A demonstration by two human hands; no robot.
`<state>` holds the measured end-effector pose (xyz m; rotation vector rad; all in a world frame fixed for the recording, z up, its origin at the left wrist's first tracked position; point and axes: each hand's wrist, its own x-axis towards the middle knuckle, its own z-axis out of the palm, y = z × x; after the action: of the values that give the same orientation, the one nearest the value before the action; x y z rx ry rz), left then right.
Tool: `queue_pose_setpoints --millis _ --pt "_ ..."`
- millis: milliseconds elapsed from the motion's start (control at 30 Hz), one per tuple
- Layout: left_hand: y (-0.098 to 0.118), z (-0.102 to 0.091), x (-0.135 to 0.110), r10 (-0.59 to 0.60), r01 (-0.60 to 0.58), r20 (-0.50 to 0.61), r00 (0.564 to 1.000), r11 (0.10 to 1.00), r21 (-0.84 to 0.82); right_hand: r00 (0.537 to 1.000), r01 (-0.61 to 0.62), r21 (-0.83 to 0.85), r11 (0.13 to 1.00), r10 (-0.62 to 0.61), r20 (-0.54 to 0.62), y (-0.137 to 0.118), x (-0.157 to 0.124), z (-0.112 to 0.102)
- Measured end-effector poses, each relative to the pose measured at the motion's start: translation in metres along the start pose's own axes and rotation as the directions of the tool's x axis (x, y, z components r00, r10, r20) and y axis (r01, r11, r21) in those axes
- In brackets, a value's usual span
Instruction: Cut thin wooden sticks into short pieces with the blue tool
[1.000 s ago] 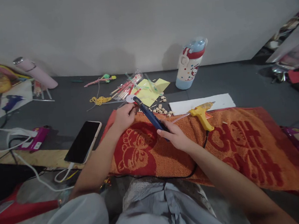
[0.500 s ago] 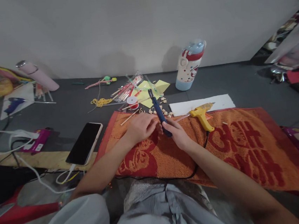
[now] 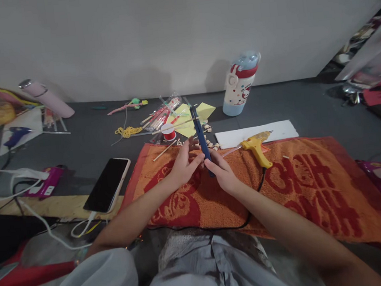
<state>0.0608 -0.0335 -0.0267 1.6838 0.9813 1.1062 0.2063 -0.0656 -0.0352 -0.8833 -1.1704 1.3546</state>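
A long, narrow dark blue hand tool with a forked tip stands tilted up in front of me, its exact kind unclear. My right hand is closed around its lower end, thumb along the side. From the other side my left hand grips it too, thumb against the handle and fingers partly hidden behind. A thin wooden stick crosses near the tip; I cannot tell whether the tool touches it. Small cut wood pieces lie behind the tool. Both hands are over an orange towel.
A yellow glue gun lies right, partly on a white board. Behind are yellow paper, a red thread spool and a bottle. Left are a phone, a purple power strip and a pink flask.
My left hand has turned and opened its fingers upward, bringing its thumb onto the tool. The tool stands slightly more upright and has shifted a little right at its tip.
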Motion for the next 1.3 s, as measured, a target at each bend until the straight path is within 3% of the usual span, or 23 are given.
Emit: queue_pose_setpoints --millis 267,567,800,1300 --pt "-0.006 0.004 0.0 -0.038 0.053 0.115 0.993 0.989 -0.138 0.999 0.017 -0.131 0.991 -0.01 0.052 -0.001 -0.001 -0.001" --pt "-0.008 0.003 -0.001 -0.059 0.071 0.094 0.994 0.99 -0.125 0.994 0.047 -0.199 0.979 -0.027 0.105 0.002 -0.003 -0.003" --pt "-0.005 0.0 0.001 0.003 0.029 0.177 0.984 0.983 -0.179 0.985 0.115 -0.284 0.952 -0.073 0.154 0.0 -0.005 -0.005" --pt "-0.012 0.004 -0.001 0.017 -0.008 0.091 0.996 0.995 -0.103 0.985 0.123 -0.295 0.948 -0.08 0.156 -0.001 -0.003 -0.005"
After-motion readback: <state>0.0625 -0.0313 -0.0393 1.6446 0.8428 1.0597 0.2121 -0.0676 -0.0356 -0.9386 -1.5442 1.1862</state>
